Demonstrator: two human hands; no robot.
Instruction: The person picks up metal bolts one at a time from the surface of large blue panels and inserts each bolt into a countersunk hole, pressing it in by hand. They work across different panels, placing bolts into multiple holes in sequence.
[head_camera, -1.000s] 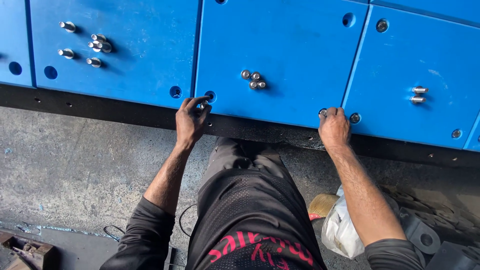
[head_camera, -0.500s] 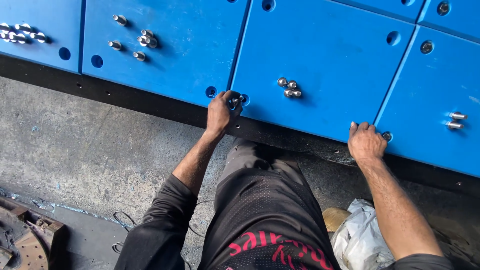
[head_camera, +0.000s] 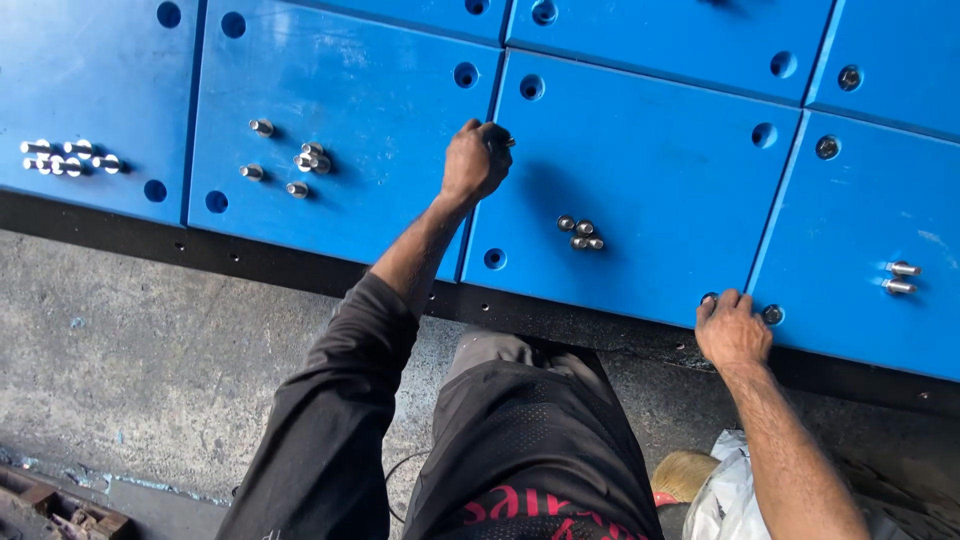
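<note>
Large blue panels (head_camera: 650, 160) with round corner holes lie side by side on a black base. My left hand (head_camera: 474, 160) is stretched out over the seam between two panels, fingers closed on a small metal bolt (head_camera: 505, 142). My right hand (head_camera: 733, 328) rests on the near edge of the middle panel, fingers curled beside a bolt (head_camera: 772, 314) seated in a corner hole. Several loose bolts (head_camera: 581, 233) lie on the middle panel between my hands.
More loose bolts lie in groups on the left panels (head_camera: 300, 160), (head_camera: 65, 158) and on the right panel (head_camera: 900, 277). A concrete floor (head_camera: 150, 370) runs below. A white plastic bag (head_camera: 730, 500) sits by my right knee. Rusty metal parts (head_camera: 50, 510) are at the bottom left.
My left hand has moved from the near corner hole up to the far part of the seam, now gripping a bolt. My right hand stays at the panel's near edge. The view has shifted.
</note>
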